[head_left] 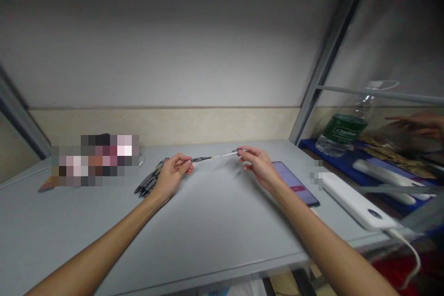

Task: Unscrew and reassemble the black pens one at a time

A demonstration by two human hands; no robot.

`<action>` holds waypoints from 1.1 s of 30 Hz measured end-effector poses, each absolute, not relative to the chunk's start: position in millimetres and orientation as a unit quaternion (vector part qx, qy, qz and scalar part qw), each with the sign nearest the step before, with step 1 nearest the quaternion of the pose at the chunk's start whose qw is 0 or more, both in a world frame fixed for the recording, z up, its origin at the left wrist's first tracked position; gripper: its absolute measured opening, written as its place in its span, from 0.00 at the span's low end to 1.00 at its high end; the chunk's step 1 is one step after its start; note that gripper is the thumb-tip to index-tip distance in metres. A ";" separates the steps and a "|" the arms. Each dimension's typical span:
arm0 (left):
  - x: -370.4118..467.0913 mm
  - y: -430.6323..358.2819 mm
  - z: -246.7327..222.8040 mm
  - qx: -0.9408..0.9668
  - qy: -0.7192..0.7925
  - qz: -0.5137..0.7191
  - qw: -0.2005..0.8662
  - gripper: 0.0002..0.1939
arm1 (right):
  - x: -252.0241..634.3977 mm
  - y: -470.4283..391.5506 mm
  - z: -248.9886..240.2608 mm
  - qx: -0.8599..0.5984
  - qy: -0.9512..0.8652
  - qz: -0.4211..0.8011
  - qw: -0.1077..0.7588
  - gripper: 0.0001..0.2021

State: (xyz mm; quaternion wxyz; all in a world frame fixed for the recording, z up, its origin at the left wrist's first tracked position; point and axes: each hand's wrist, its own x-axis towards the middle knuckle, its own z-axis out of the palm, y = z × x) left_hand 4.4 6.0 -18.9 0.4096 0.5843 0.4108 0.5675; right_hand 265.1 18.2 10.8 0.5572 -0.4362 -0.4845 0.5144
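Note:
My left hand is closed in a pinch on a dark grey pen barrel, which points right, its end near a thin whitish stretch with a yellowish spot. Opposite it, my right hand pinches a slim white pen refill; a small dark piece shows at those fingertips too. The refill and the barrel lie roughly in one line above the table. Whether they touch is too fine to make out. Behind and beside my left hand lies a bunch of several dark grey pens, partly covered by the hand.
A phone lies beside my right forearm. A white power strip with a cable sits at the table's right edge. Beyond the metal frame stand a water bottle and another person's hand. Blurred-out items occupy the left back.

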 end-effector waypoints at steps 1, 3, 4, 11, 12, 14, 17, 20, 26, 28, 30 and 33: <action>4.2 6.3 -19.6 0.586 0.411 0.565 0.410 0.12 | 264.8 18.0 10.6 -0.436 -0.486 0.514 0.556 0.17; 3.9 6.6 -20.8 0.588 0.412 0.562 0.411 0.11 | 264.1 18.0 10.1 -0.437 -0.486 0.516 0.553 0.17; 3.9 6.7 -21.3 0.588 0.413 0.561 0.412 0.11 | 263.8 18.1 9.8 -0.438 -0.485 0.517 0.552 0.16; 4.8 6.9 -20.6 0.587 0.416 0.559 0.413 0.11 | 264.1 19.3 8.2 -0.439 -0.490 0.518 0.547 0.15; 4.9 6.7 -20.2 0.586 0.416 0.559 0.413 0.11 | 264.3 19.4 7.9 -0.438 -0.492 0.517 0.546 0.15; 5.0 6.0 -19.6 0.585 0.416 0.559 0.414 0.11 | 264.1 19.4 7.1 -0.436 -0.498 0.515 0.545 0.16; 5.9 3.9 -19.9 0.591 0.413 0.552 0.419 0.11 | 261.9 19.0 5.1 -0.435 -0.510 0.515 0.534 0.16; 8.4 0.7 -21.1 0.606 0.402 0.532 0.434 0.10 | 258.0 18.0 2.2 -0.426 -0.536 0.518 0.512 0.17; 11.3 -2.3 -23.9 0.627 0.380 0.487 0.475 0.10 | 254.8 16.1 -1.8 -0.411 -0.588 0.511 0.474 0.17; 9.7 -1.5 -25.2 0.624 0.381 0.485 0.480 0.11 | 255.3 14.3 -0.2 -0.414 -0.613 0.493 0.458 0.17; 7.5 -0.1 -26.3 0.617 0.380 0.489 0.485 0.11 | 255.8 11.7 2.7 -0.420 -0.652 0.458 0.435 0.15; 4.7 2.0 -26.2 0.614 0.375 0.496 0.486 0.10 | 255.7 7.7 6.2 -0.418 -0.718 0.390 0.398 0.15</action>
